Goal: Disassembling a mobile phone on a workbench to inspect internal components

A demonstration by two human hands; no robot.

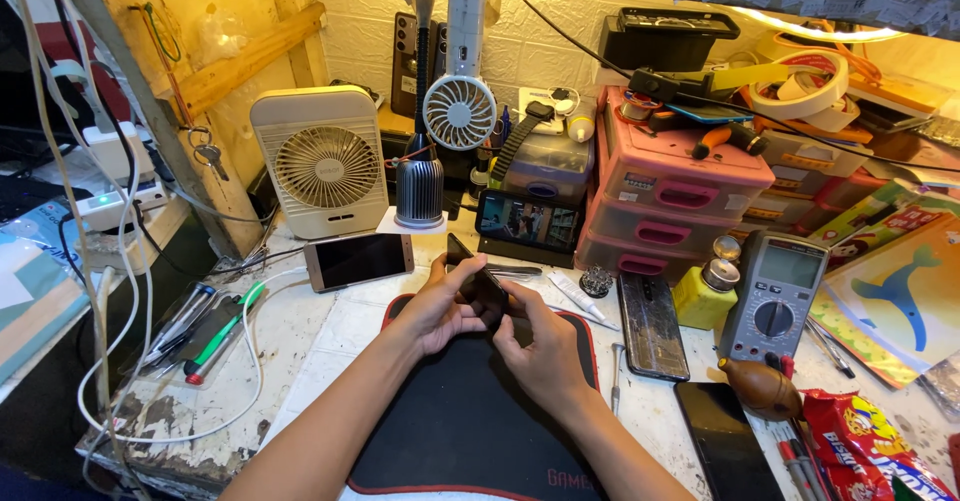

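Both of my hands hold a dark phone (482,279) tilted above a black work mat with a red edge (460,421). My left hand (440,306) grips the phone's left side with its fingers curled over it. On the lower right end of the phone rests my right hand (545,346), its fingers pressed against the edge. The phone's upper corner sticks out past my left fingers; the rest of it is mostly hidden by my hands.
A gold phone (358,260) lies left of the mat near a beige fan (323,166). Right of the mat are two dark phones (652,323) (727,443), a multimeter (775,296), a yellow bottle (704,296) and pink drawers (670,196). Tools (205,331) lie at the left.
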